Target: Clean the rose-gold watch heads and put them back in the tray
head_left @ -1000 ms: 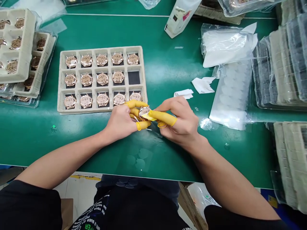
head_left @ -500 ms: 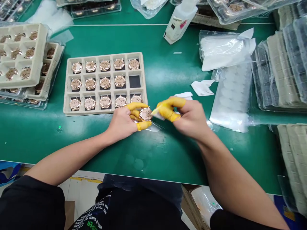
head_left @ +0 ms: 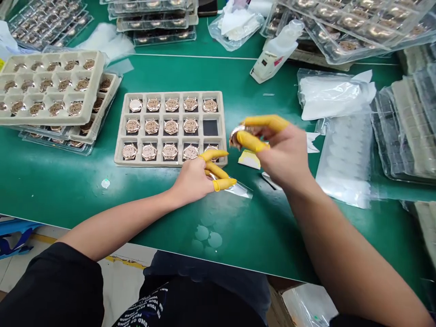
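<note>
Change: watch [head_left: 235,137] has swapped hands; half a second ago left had it, now right has it. Cloth [head_left: 249,160] is out of the right hand and lies just below its fingers.
Meaning: my read, rubbing on this watch has stopped and it's in transfer.
Right hand: [head_left: 284,147] raised, partly blurred; fingers [head_left: 267,121] pinch the watch between thumb and index.
Watch: tilted nearly edge-on, off the worktop [head_left: 163,238], just right of the tray [head_left: 150,164]. Markings unreadable at this angle.
Left hand: [head_left: 195,181] off the watch, thumb and fingers spread, index overlapping the tray's near right corner. Contact there: can't tell.
Film: [head_left: 242,190] clear strip beside left fingertips; can't tell if held or just lying there. Slim bright edge between left fingers, unidentified.
Tray: three rows of five pockets; middle-row right pocket shows bare black pad [head_left: 210,127], the others hold watches.
Around: clear discs [head_left: 215,239] at the near side, bottle [head_left: 272,59] beyond the right hand, loaded trays [head_left: 51,119] on the left, stacked trays [head_left: 405,131] on the right.
</note>
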`<act>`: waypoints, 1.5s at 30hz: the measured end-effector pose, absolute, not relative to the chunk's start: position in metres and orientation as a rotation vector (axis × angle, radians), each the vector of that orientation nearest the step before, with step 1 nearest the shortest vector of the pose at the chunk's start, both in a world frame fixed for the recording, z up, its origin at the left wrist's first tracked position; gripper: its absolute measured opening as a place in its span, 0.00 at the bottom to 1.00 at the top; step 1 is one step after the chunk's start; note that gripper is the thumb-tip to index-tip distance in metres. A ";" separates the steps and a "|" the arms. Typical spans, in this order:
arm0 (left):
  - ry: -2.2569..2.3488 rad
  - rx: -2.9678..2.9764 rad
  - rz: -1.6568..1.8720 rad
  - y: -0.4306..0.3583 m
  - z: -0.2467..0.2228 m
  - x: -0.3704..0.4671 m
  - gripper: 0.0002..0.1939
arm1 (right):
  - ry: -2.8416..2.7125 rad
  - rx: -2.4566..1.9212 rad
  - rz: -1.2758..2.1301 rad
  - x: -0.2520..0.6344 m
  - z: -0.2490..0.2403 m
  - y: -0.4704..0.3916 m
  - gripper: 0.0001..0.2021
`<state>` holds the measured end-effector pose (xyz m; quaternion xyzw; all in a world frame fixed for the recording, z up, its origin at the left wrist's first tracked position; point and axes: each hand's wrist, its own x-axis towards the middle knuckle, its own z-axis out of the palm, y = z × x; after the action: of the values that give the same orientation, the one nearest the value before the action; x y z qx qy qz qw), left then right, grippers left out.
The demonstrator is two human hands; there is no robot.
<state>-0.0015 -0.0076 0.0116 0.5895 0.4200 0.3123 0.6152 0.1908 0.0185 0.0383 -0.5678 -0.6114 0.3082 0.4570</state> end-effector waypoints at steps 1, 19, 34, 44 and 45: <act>0.965 1.361 0.703 -0.008 0.012 -0.001 0.34 | -1.530 -1.428 0.696 0.189 0.039 0.036 0.12; 0.904 1.473 0.651 -0.009 0.013 -0.002 0.20 | -2.199 -1.549 0.198 0.119 0.023 0.100 0.06; 1.025 1.398 0.753 -0.005 0.013 -0.001 0.24 | -1.593 -1.464 1.065 0.159 0.069 0.017 0.18; 0.908 1.489 0.669 -0.006 0.016 -0.008 0.34 | -1.161 -1.380 1.682 0.192 0.040 -0.030 0.32; 0.894 1.485 0.664 -0.006 0.016 -0.009 0.34 | -1.169 -1.365 1.700 0.191 0.039 -0.030 0.33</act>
<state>-0.0092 -0.0058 0.0164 0.6403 0.3857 0.2864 0.5994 0.1914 -0.0296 0.0390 -0.5213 -0.4464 0.6492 0.3278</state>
